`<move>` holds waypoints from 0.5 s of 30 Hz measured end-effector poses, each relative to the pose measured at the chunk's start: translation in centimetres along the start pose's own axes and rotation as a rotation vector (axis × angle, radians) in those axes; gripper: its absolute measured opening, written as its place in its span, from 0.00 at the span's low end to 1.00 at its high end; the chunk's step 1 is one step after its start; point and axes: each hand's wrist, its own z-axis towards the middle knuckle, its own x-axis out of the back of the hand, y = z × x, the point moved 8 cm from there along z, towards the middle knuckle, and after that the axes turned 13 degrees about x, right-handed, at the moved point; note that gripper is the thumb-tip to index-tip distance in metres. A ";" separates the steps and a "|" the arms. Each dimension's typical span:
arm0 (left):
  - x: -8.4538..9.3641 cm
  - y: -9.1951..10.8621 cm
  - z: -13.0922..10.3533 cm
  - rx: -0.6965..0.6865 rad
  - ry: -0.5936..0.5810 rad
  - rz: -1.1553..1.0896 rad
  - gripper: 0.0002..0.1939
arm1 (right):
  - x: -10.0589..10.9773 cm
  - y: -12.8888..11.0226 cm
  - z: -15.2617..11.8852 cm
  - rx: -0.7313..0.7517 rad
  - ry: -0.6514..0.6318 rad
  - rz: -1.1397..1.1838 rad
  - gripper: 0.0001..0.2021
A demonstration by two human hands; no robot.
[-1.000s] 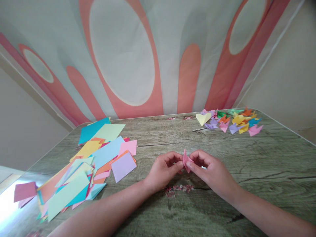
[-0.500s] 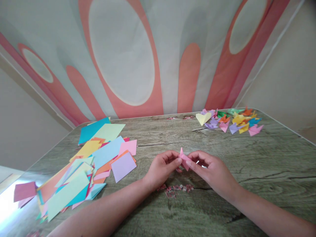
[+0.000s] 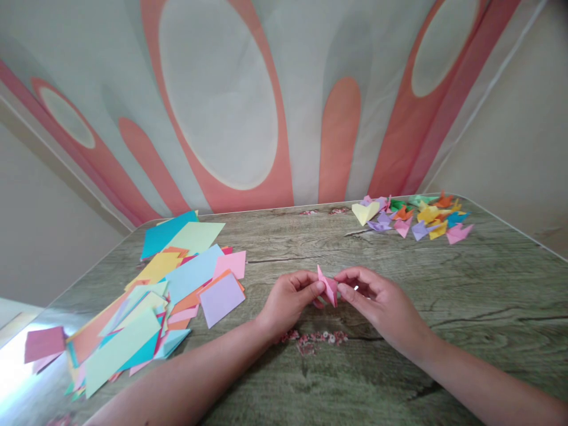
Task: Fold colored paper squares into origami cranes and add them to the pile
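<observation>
A small folded pink paper figure (image 3: pixel 329 289), with one thin point sticking up, is held just above the wood-patterned table (image 3: pixel 284 384). My left hand (image 3: pixel 295 299) pinches its left side between thumb and fingers. On the other side, my right hand (image 3: pixel 375 299) has thumb and forefinger closed at the figure's right edge. The far fingers of both hands are partly hidden.
Loose coloured paper sheets (image 3: pixel 128 349) lie heaped at the left, with a lilac square (image 3: pixel 222 300) nearest my left hand. Several folded paper figures (image 3: pixel 428 214) stand together at the far right. A patterned wall covering (image 3: pixel 306 118) rises behind the table.
The pink figure has turned slightly, its upper point now leaning left. My right thumb has drawn back from its face to the right edge.
</observation>
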 end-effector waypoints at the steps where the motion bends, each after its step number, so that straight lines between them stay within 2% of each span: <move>1: 0.0 -0.2 0.1 0.012 -0.009 -0.018 0.16 | 0.0 0.0 0.0 0.003 0.000 0.008 0.09; 11: -0.5 -2.3 0.5 0.244 -0.194 -0.305 0.18 | -0.8 -1.0 0.2 0.042 -0.066 0.041 0.09; 15: -0.3 -2.9 0.7 0.272 -0.203 -0.312 0.19 | -0.8 -1.2 0.2 0.047 -0.077 0.032 0.08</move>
